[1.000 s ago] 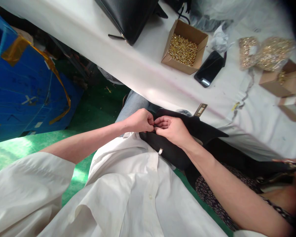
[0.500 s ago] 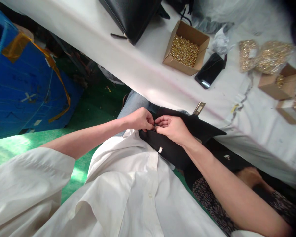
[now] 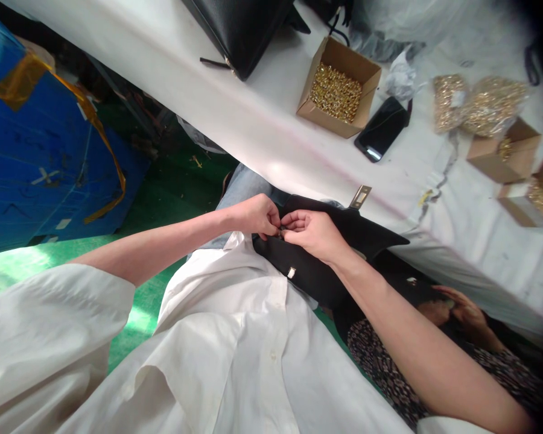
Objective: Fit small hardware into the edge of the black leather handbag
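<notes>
On our lap (image 3: pixel 244 188), the black bag piece (image 3: pixel 317 276) looks light and bendable, best held by edges. Our left hand (image 3: pixel 262 216) and right hand (image 3: pixel 315 234), fingers (image 3: pixel 295 222) nearly closed, pinch a small dark bit (image 3: pixel 281 231).

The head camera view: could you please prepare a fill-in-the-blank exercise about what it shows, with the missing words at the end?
1. The left hand and right hand pinch a small part over a bag whose colour is ____.
2. The electronic device beside the open cardboard box of gold-coloured pieces is a ____.
3. The colour of the floor is ____.
4. The large container on the person's left is coloured ____.

Missing words: black; smartphone; green; blue.
</notes>
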`<state>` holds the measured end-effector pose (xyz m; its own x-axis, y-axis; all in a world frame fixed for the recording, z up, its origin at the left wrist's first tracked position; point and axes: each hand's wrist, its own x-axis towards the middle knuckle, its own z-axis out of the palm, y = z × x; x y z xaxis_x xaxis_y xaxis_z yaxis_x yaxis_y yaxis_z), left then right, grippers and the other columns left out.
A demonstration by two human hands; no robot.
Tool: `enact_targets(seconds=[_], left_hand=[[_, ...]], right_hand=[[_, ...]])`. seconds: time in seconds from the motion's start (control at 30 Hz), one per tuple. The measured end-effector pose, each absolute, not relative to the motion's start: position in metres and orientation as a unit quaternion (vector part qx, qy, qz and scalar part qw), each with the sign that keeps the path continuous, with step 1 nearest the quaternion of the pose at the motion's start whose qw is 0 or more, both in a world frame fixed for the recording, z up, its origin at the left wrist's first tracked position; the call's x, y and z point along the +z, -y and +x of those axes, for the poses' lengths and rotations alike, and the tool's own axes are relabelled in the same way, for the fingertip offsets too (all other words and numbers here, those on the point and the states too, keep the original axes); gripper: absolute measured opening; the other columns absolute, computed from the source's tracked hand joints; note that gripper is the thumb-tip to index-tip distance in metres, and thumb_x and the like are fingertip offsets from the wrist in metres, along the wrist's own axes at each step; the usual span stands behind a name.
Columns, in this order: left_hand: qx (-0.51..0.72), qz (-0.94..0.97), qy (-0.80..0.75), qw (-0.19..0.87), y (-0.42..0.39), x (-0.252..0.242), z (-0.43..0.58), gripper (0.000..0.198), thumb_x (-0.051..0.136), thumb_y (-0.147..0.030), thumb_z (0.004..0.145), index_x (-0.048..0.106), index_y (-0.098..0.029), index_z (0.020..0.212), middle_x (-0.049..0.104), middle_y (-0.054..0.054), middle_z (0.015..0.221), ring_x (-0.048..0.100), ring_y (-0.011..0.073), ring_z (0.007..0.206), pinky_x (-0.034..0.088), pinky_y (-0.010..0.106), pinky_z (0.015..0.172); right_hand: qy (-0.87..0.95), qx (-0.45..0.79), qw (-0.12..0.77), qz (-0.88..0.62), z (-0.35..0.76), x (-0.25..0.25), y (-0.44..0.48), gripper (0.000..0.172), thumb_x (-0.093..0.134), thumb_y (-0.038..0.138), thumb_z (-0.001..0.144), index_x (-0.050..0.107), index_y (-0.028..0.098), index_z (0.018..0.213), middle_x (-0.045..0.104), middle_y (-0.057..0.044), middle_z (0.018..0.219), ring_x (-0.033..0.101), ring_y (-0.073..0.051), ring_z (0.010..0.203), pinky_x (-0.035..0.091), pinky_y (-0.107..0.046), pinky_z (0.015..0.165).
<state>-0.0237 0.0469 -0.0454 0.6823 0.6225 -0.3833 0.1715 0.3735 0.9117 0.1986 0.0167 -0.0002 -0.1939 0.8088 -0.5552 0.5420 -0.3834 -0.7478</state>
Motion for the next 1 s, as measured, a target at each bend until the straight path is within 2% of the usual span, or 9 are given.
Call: enact_targets(seconds=[0.3, 0.57, 0.8, 1.0], left_hand=[[0.153, 0.59, -0.382, 0.695, -0.045, -0.034, -0.023, 0.007, 0.075, -0.015, 0.074, 0.081, -0.015, 0.079, 0.075, 0.002, 0.067, 0.077, 0.0214, 0.067, 0.054, 0.021, 0.054], [0.182, 0.657, -0.385, 0.622, -0.04, -0.039, -0.024, 0.01, 0.074, -0.019, 0.071, 0.081, -0.015, 0.078, 0.072, 0.0, 0.066, 0.064, 0.0161, 0.062, 0.038, 0.025, 0.051], [0.218, 0.664, -0.403, 0.59, -0.033, -0.044, -0.018, 0.013, 0.073, -0.018, 0.07, 0.082, -0.015, 0.079, 0.074, 0.0, 0.072, 0.064, 0.0167, 0.068, 0.039, 0.027, 0.056], [0.188, 0.614, -0.416, 0.644, -0.037, -0.04, -0.021, 0.017, 0.073, -0.019, 0.072, 0.082, -0.016, 0.086, 0.075, 0.0, 0.071, 0.068, 0.0178, 0.066, 0.043, 0.025, 0.054]], right_hand=[[0.538, 0.552, 0.116, -0.627, 0.199, 0.004, -0.015, 0.032, 0.085, 0.018, 0.069, 0.083, 0.017, 0.101, 0.084, -0.005, 0.091, 0.078, -0.021, 0.083, 0.064, -0.027, 0.075], [0.537, 0.548, 0.134, -0.627, 0.194, 0.004, -0.011, 0.03, 0.085, 0.017, 0.069, 0.082, 0.017, 0.099, 0.084, -0.006, 0.093, 0.078, -0.022, 0.083, 0.065, -0.029, 0.078], [0.562, 0.526, 0.141, -0.623, 0.196, -0.001, -0.01, 0.028, 0.083, 0.018, 0.07, 0.082, 0.018, 0.099, 0.084, -0.006, 0.094, 0.079, -0.022, 0.082, 0.064, -0.03, 0.076], [0.55, 0.522, 0.141, -0.636, 0.197, -0.007, -0.014, 0.033, 0.085, 0.022, 0.071, 0.079, 0.018, 0.103, 0.083, -0.005, 0.093, 0.078, -0.023, 0.083, 0.065, -0.031, 0.077]])
